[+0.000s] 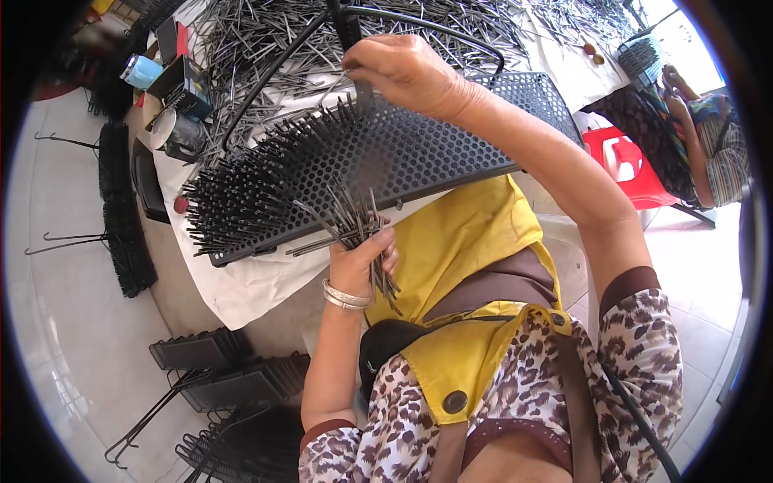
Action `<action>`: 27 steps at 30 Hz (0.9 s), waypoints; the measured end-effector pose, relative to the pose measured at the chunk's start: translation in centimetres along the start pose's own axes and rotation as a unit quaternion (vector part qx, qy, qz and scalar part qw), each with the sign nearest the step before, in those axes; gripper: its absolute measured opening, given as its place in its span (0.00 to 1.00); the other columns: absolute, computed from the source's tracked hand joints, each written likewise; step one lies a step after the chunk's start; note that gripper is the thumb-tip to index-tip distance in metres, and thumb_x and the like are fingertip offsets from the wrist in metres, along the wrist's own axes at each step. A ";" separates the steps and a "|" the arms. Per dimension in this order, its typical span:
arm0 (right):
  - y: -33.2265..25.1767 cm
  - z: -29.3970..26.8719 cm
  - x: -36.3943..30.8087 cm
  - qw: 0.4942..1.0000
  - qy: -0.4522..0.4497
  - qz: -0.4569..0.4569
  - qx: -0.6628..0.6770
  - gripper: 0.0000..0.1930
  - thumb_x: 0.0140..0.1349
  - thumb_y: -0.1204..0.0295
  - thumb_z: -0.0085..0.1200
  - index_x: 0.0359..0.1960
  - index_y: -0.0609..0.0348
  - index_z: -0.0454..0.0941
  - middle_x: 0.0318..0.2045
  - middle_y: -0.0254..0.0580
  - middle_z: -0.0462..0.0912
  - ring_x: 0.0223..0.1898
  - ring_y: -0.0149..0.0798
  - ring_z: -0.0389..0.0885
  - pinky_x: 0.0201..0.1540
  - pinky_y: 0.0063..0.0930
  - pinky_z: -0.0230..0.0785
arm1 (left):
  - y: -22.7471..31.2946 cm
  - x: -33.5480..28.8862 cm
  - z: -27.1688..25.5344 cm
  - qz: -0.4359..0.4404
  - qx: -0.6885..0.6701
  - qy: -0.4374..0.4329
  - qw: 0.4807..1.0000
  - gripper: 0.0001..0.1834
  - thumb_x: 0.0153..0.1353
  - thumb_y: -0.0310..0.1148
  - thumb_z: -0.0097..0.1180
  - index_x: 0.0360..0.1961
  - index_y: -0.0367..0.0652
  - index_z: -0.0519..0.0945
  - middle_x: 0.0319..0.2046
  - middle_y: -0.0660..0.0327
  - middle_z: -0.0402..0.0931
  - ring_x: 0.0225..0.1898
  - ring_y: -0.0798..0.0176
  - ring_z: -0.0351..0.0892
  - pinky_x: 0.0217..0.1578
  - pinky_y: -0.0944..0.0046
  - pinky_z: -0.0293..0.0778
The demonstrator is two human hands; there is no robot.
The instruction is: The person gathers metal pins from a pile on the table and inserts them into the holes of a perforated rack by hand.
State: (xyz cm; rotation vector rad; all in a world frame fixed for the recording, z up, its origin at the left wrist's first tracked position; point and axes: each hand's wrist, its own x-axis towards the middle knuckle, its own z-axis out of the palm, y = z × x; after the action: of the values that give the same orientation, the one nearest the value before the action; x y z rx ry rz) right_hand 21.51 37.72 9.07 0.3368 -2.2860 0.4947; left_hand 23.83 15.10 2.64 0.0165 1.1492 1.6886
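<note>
1. Landmark: black perforated panel, on the near side of the cloth-covered desk. Upright dark rods pack its left part; holes on its right part are bare.
2. Step, as I judge it: standing thin rods in the panel's holes, one per hole.
3. To do it well: work outward from the packed edge, row by row, so no hole gets skipped. Lower each rod straight, tip over the hole, and let go once it seats. Some standing rods lean; a sideways brush could likely tip them more.
4. Left hand: just off the panel's near edge, fingers closed around a bundle of loose rods. Bundle is fanned, ends pointing different ways; squaring it up should make single picks easier.
5. Right hand: above the panel's far edge, thumb and fingertips drawn together. Dark blurred streak below them; can't tell whether a rod is held.
6. Supply: heaped loose rods beyond the panel's far edge.
</note>
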 end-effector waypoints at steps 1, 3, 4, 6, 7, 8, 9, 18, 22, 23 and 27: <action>0.2 0.1 0.0 1.000 -0.010 -0.012 0.004 0.07 0.46 0.77 0.52 0.27 0.62 0.70 0.22 0.44 0.74 0.25 0.45 0.74 0.27 0.30 0.67 | 0.0 0.0 0.0 0.002 0.005 0.001 1.000 0.11 0.47 0.24 0.52 0.34 0.39 0.68 0.13 0.61 0.62 0.11 0.66 0.63 0.12 0.68 0.60; 0.5 0.3 0.1 0.999 -0.032 -0.026 -0.026 0.06 0.46 0.77 0.52 0.27 0.61 0.70 0.22 0.44 0.74 0.25 0.45 0.74 0.27 0.30 0.67 | -0.1 0.0 0.0 0.001 0.000 0.000 1.000 0.11 0.47 0.24 0.52 0.34 0.39 0.68 0.13 0.61 0.62 0.11 0.66 0.63 0.13 0.68 0.61; 0.6 0.4 0.1 0.996 -0.055 -0.040 -0.056 0.06 0.46 0.77 0.52 0.26 0.61 0.70 0.22 0.44 0.74 0.25 0.46 0.74 0.27 0.30 0.67 | -0.1 0.0 0.0 -0.001 -0.005 -0.002 1.000 0.11 0.47 0.24 0.52 0.34 0.39 0.68 0.13 0.61 0.62 0.11 0.66 0.63 0.13 0.68 0.61; 0.6 0.8 0.0 0.996 -0.056 -0.045 -0.056 0.06 0.46 0.77 0.52 0.26 0.61 0.70 0.22 0.44 0.74 0.25 0.45 0.74 0.27 0.30 0.67 | -0.2 0.0 -0.1 -0.001 -0.005 -0.004 1.000 0.11 0.47 0.24 0.52 0.34 0.39 0.68 0.13 0.61 0.63 0.11 0.66 0.63 0.13 0.68 0.61; 0.6 1.0 0.0 0.995 -0.057 -0.050 -0.056 0.05 0.46 0.77 0.51 0.26 0.61 0.70 0.21 0.44 0.74 0.25 0.45 0.74 0.27 0.31 0.67 | -0.3 0.0 -0.1 -0.001 -0.005 -0.006 1.000 0.11 0.47 0.24 0.52 0.34 0.39 0.68 0.13 0.61 0.63 0.11 0.66 0.63 0.13 0.68 0.61; 0.6 1.0 -0.1 0.996 -0.057 -0.049 -0.056 0.05 0.46 0.77 0.51 0.26 0.61 0.70 0.21 0.44 0.74 0.25 0.45 0.74 0.27 0.31 0.67 | -0.3 0.1 0.0 -0.001 -0.004 -0.006 1.000 0.11 0.47 0.24 0.52 0.34 0.39 0.68 0.13 0.61 0.63 0.11 0.66 0.63 0.13 0.68 0.61; 0.4 1.0 -0.1 0.997 -0.042 -0.042 -0.049 0.05 0.46 0.77 0.51 0.26 0.61 0.70 0.21 0.44 0.74 0.25 0.45 0.74 0.27 0.31 0.67 | -0.3 0.0 0.1 0.000 -0.005 -0.003 1.000 0.11 0.46 0.24 0.52 0.34 0.38 0.68 0.13 0.61 0.63 0.11 0.66 0.63 0.13 0.68 0.61; 0.0 1.5 -1.8 0.996 -0.086 0.022 -0.030 0.05 0.46 0.77 0.50 0.26 0.62 0.70 0.20 0.44 0.73 0.24 0.46 0.74 0.26 0.32 0.67 | 0.0 -0.1 0.3 0.000 0.003 0.008 1.000 0.11 0.46 0.24 0.52 0.33 0.38 0.68 0.13 0.61 0.62 0.11 0.66 0.63 0.12 0.68 0.61; -0.4 1.9 -1.9 0.995 -0.065 0.071 -0.013 0.04 0.39 0.80 0.46 0.20 0.61 0.66 0.19 0.49 0.72 0.25 0.52 0.73 0.27 0.40 0.65 | 0.1 -0.1 0.5 -0.002 -0.001 0.013 1.000 0.11 0.46 0.24 0.52 0.33 0.38 0.68 0.12 0.61 0.62 0.11 0.67 0.62 0.12 0.68 0.61; -0.5 1.9 -1.9 0.995 -0.063 0.072 -0.012 0.04 0.39 0.80 0.46 0.20 0.61 0.66 0.19 0.49 0.72 0.25 0.52 0.73 0.27 0.40 0.65 | 0.1 -0.2 0.5 -0.002 0.001 0.013 1.000 0.11 0.46 0.24 0.52 0.33 0.38 0.68 0.12 0.61 0.62 0.11 0.67 0.62 0.12 0.68 0.61; -0.3 1.8 -1.6 0.992 -0.100 0.062 -0.053 0.05 0.39 0.82 0.46 0.22 0.63 0.67 0.19 0.46 0.71 0.25 0.50 0.72 0.26 0.37 0.65 | 0.2 -0.1 0.7 0.002 0.004 0.009 1.000 0.11 0.47 0.24 0.51 0.33 0.38 0.68 0.12 0.62 0.62 0.11 0.67 0.62 0.12 0.68 0.60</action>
State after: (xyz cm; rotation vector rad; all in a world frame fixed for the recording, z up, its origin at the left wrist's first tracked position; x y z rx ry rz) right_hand 21.57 36.74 6.80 0.1993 -2.5290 0.4145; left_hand 24.11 15.51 3.18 0.0088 1.1711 1.6909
